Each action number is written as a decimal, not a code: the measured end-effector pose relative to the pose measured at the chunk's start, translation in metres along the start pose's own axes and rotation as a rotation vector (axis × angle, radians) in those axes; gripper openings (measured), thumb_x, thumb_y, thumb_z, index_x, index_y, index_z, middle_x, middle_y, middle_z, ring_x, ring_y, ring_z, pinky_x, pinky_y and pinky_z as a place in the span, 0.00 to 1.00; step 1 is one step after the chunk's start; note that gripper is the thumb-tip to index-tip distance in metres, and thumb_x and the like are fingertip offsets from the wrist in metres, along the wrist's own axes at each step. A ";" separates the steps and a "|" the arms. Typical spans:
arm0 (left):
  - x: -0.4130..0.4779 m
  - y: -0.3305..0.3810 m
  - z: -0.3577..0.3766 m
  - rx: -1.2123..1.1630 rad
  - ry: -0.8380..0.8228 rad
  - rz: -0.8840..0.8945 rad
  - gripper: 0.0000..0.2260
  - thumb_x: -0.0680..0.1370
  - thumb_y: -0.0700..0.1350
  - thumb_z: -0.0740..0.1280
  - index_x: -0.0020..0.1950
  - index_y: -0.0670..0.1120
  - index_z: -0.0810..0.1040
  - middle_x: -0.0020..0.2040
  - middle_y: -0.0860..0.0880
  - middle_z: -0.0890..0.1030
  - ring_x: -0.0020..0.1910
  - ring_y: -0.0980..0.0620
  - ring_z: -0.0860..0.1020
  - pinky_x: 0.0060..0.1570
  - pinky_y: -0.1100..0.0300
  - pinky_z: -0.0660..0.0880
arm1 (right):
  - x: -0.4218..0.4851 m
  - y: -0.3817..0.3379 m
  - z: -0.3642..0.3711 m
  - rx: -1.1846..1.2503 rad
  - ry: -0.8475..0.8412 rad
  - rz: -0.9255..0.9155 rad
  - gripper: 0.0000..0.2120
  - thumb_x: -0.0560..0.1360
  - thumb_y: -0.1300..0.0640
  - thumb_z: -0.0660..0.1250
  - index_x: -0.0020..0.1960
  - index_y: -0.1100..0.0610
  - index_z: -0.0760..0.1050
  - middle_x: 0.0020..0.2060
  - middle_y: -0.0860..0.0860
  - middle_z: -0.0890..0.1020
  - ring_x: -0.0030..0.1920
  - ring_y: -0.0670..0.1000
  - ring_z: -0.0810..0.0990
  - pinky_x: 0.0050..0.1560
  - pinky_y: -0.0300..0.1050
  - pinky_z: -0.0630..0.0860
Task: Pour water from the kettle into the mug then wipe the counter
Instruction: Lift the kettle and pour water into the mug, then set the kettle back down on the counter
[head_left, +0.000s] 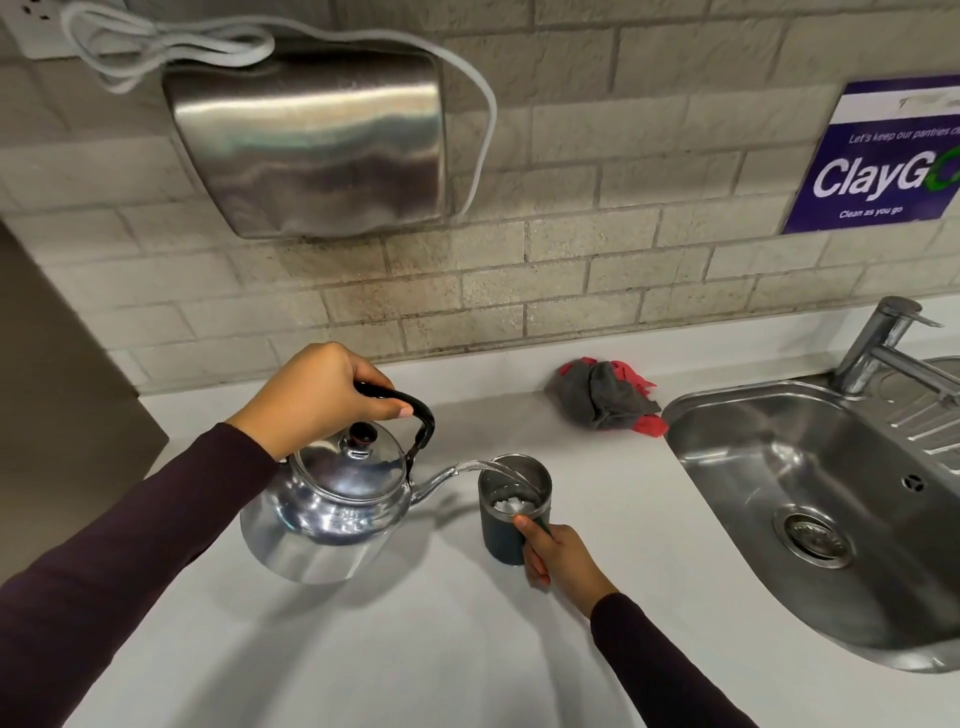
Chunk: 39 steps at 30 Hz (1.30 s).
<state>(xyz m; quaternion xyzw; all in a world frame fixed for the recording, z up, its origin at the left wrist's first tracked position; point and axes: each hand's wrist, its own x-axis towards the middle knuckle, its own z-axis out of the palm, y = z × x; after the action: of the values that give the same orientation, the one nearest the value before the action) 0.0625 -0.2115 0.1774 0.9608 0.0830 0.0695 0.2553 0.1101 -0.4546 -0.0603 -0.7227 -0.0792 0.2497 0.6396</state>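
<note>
A shiny metal kettle (332, 499) with a black handle is tilted to the right above the white counter (415, 639). My left hand (317, 400) grips its handle from above. A thin stream of water runs from the spout into a dark mug (506, 530) with a steel inside, standing on the counter. My right hand (558, 556) holds the mug at its near side by the handle. A crumpled grey and red cloth (608, 397) lies on the counter near the wall, beyond the mug.
A steel sink (831, 493) with a tap (878, 343) fills the right side. A steel hand dryer (317, 145) with a white cord hangs on the brick wall above the kettle. A blue sign (883, 156) is fixed at the upper right.
</note>
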 end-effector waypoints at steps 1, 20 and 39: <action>-0.001 -0.003 0.000 -0.012 0.000 -0.005 0.07 0.63 0.57 0.77 0.37 0.56 0.85 0.31 0.52 0.85 0.27 0.54 0.78 0.30 0.57 0.73 | 0.000 0.000 0.000 0.002 0.001 -0.001 0.29 0.78 0.50 0.60 0.20 0.55 0.59 0.17 0.54 0.63 0.22 0.53 0.63 0.30 0.45 0.64; -0.051 -0.044 0.015 -0.625 0.250 -0.255 0.04 0.66 0.42 0.77 0.36 0.50 0.85 0.28 0.60 0.83 0.24 0.67 0.75 0.23 0.77 0.67 | -0.001 -0.001 -0.003 -0.053 -0.017 -0.038 0.31 0.77 0.46 0.60 0.18 0.56 0.63 0.16 0.54 0.69 0.23 0.53 0.70 0.36 0.38 0.71; -0.078 -0.051 0.023 -0.686 0.357 -0.230 0.06 0.68 0.40 0.75 0.43 0.44 0.84 0.26 0.61 0.82 0.23 0.67 0.73 0.24 0.77 0.66 | -0.048 -0.021 -0.045 -0.780 0.244 -0.316 0.23 0.78 0.46 0.60 0.36 0.64 0.76 0.32 0.59 0.82 0.36 0.58 0.79 0.41 0.49 0.76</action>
<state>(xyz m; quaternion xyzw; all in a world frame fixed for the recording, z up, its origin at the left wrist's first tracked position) -0.0159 -0.1937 0.1246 0.7771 0.2050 0.2301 0.5488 0.0939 -0.5121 -0.0248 -0.9133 -0.2012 0.0129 0.3538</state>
